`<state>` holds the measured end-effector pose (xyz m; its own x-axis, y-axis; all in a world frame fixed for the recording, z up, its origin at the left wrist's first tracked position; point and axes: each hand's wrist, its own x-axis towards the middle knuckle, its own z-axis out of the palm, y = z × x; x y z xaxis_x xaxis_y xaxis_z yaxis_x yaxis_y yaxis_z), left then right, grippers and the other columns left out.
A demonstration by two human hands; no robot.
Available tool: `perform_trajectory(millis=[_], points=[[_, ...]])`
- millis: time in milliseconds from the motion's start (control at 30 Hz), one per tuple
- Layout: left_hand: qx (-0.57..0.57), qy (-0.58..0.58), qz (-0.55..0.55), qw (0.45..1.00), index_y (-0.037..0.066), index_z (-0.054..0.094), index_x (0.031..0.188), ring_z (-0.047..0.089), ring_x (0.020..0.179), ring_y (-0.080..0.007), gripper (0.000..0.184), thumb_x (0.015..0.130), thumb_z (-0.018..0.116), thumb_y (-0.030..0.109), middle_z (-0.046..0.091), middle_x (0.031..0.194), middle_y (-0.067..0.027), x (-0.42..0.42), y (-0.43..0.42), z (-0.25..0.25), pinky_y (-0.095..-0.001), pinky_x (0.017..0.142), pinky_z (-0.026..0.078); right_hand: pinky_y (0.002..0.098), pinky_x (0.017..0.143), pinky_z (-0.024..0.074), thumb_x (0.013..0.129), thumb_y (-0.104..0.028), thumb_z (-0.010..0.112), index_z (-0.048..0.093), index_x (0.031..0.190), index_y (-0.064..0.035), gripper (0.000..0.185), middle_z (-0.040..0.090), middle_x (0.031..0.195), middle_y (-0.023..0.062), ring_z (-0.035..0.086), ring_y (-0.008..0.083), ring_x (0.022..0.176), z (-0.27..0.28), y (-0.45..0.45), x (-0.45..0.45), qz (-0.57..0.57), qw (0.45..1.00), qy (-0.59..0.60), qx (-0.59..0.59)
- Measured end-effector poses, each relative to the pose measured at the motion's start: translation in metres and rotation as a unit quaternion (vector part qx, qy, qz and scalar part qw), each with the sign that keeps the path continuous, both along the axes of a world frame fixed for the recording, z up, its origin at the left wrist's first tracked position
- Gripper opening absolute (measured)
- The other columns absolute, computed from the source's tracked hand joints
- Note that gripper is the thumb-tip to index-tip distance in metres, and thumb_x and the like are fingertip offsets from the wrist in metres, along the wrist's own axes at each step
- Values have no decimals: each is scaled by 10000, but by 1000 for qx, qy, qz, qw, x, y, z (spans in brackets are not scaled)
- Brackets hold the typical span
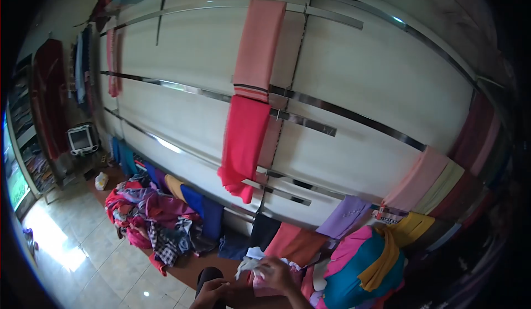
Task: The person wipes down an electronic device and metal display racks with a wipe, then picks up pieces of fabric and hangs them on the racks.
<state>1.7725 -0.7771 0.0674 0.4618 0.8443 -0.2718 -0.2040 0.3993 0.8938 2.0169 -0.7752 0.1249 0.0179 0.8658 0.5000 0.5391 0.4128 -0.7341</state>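
Observation:
At the bottom centre my right hand (pixel 281 278) has its fingers bent and closed on a crumpled whitish cloth (pixel 249 263). My left hand (pixel 211 294) is beside it to the left, low in the view, with fingers curled together; what they hold, if anything, is too small to make out. Just below and right of the white cloth lies pink fabric (pixel 266 287). A pile of clothes with a teal garment (pixel 345 276), a mustard cloth (pixel 381 266) and a magenta piece (pixel 345 250) sits right of my right hand.
A heap of mixed clothes (pixel 160 215) lies on the brown bench (pixel 185 270) to the left. Folded fabrics hang along the wall; a pink cloth (pixel 257 49) and a bright red-pink cloth (pixel 243 143) hang from metal rails (pixel 354 113). Tiled floor (pixel 105 270) shows at lower left.

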Motion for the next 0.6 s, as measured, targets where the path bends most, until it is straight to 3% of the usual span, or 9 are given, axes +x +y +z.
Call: perform_trajectory(millis=[33, 100, 167, 267, 333, 400, 433, 467, 600], points=[[-9, 20, -17, 1000, 26, 561, 1190, 662, 937, -213, 343, 912, 632, 214, 664, 1010, -88, -1, 27, -8, -311, 739, 558, 350, 730, 512, 797, -90, 723, 607, 907, -22, 174, 620, 886, 120, 637, 282, 827, 12, 23, 20, -5, 1000, -10, 13], [55, 27, -46, 997, -7, 604, 1117, 644, 837, -164, 304, 888, 659, 185, 669, 922, -74, -1, 85, 12, -291, 720, 530, 367, 754, 516, 786, -99, 719, 617, 937, -35, 194, 628, 931, 130, 631, 305, 852, 65, 68, 55, -87, 985, -100, 112], [94, 65, -35, 993, -28, 643, 1036, 628, 788, -121, 278, 849, 709, 166, 673, 818, -47, 6, 158, 39, -257, 706, 501, 380, 783, 507, 755, -16, 697, 625, 991, -34, 247, 640, 959, 140, 627, 313, 883, 147, 113, 81, -161, 968, -103, 164], [230, 56, 5, 971, -37, 627, 1060, 625, 806, -120, 293, 856, 700, 160, 671, 857, -65, 14, 259, 126, -254, 708, 501, 359, 744, 499, 705, 32, 699, 637, 969, -7, 274, 659, 944, 142, 625, 294, 851, 297, 175, 108, -262, 886, -159, 347], [259, -1, 10, 966, -41, 613, 1071, 615, 828, -118, 301, 861, 693, 160, 666, 900, -84, 24, 314, 187, -256, 711, 501, 356, 738, 498, 694, 63, 686, 652, 948, 3, 263, 661, 930, 142, 621, 290, 839, 386, 208, 112, -296, 821, -163, 460], [311, 38, 6, 949, -42, 606, 1061, 617, 849, -128, 280, 864, 682, 143, 658, 925, -94, 34, 344, 262, -268, 764, 510, 339, 771, 498, 707, 98, 659, 679, 1012, -26, 329, 658, 924, 122, 613, 274, 882, 463, 232, 109, -321, 760, -212, 524], [431, 76, 16, 899, -45, 604, 1059, 626, 849, -129, 273, 858, 682, 123, 660, 910, -87, 41, 361, 291, -269, 773, 512, 333, 779, 499, 716, 94, 663, 684, 1018, -40, 331, 652, 937, 113, 608, 263, 900, 493, 244, 110, -333, 748, -207, 536], [404, 24, 6, 914, -39, 613, 1050, 633, 853, -135, 262, 841, 693, 98, 664, 907, -79, 51, 371, 320, -273, 762, 512, 338, 779, 503, 722, 80, 673, 687, 1021, -55, 328, 646, 958, 108, 610, 264, 900, 519, 260, 120, -322, 738, -198, 559], [629, 91, 66, 769, -15, 647, 1013, 667, 843, -169, 287, 754, 742, 65, 689, 881, -110, 90, 387, 467, -293, 756, 508, 338, 750, 531, 769, 89, 631, 696, 958, -50, 243, 663, 1001, 98, 628, 274, 921, 620, 298, 143, -315, 702, -245, 590]])
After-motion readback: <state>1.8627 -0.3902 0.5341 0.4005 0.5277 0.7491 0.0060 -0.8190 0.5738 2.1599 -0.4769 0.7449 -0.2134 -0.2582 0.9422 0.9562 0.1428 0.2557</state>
